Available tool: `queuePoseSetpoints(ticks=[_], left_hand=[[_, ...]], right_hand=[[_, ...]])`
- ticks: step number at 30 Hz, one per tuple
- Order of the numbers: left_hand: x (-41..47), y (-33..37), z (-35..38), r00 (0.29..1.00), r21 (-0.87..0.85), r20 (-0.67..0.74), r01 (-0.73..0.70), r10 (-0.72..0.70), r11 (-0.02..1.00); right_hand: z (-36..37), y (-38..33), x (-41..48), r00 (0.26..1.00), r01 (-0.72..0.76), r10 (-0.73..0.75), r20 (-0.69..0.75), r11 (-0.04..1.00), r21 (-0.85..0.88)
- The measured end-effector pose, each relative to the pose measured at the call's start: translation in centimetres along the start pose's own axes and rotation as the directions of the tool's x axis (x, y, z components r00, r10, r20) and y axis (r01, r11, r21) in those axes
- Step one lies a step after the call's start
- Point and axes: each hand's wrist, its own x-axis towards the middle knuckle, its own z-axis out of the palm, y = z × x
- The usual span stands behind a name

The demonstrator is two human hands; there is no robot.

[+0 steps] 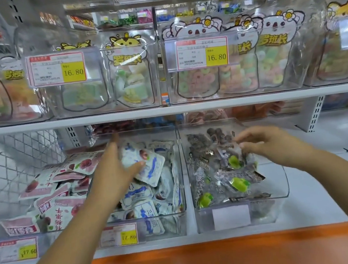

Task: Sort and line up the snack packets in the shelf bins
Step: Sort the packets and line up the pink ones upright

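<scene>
Your left hand (117,170) reaches into the middle bin (181,174) on the lower shelf, fingers straight and spread, holding nothing; the thumb tip touches one of the white-and-blue packets (151,168) that lie jumbled at all angles in that clear bin. Your right hand (271,143) hovers over the right bin (282,187), fingers loosely curved, their tips at the top of the heap of dark snack packets (218,170) with green marks. The blur hides whether those fingers pinch a wrapper or only touch it. The two hands are well apart, one over each bin. To the left of your left forearm, pink-and-white packets (52,187) overlap loosely in a third bin, beside a white wire mesh (6,160). A yellow price label (118,235) sits on the middle bin's front. Above the shelf board (166,110), upright bags of gummy rings (204,79) stand in clear bins.
</scene>
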Motion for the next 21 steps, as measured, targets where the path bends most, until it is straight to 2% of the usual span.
queuePoseSetpoints(ticks=[2,3,6,9,12,15,17,21], left_hand=[[0.0,-0.9,0.9,0.992,0.284,-0.006,-0.118,0.125,0.951],[-0.2,-0.7,1.4,0.986,0.312,0.009,-0.161,0.167,0.936],[-0.9,1.0,2.9,0.953,0.174,0.088,-0.300,0.288,0.938],[-1.8,3.6,4.0,0.884,0.078,0.241,-0.428,0.400,0.900],[-2.5,5.1,5.2,0.807,0.017,0.432,-0.454,0.403,0.891],[-2.7,5.0,6.2,0.754,0.043,0.485,-0.525,0.442,0.850],[-2.6,4.6,6.4,0.754,0.044,0.469,-0.539,0.459,0.841],[-2.5,4.3,6.4,0.749,0.057,0.457,-0.562,0.479,0.825]], right_hand=[[0.0,0.8,0.4,1.000,-0.002,0.003,0.012,0.997,-0.075],[0.2,1.1,0.6,0.999,-0.002,0.008,0.041,0.988,-0.152],[1.5,1.7,1.3,0.986,0.065,0.020,0.164,0.865,-0.498],[2.8,1.7,1.8,0.983,0.117,0.005,0.181,0.748,-0.654],[4.0,1.5,1.9,0.959,0.215,-0.049,0.280,0.770,-0.601],[3.9,1.2,1.6,0.927,0.196,-0.039,0.373,0.898,-0.394],[3.0,1.1,1.7,0.941,0.128,-0.023,0.336,0.947,-0.294],[1.3,0.6,2.0,0.980,0.122,-0.077,0.181,0.961,-0.250]])
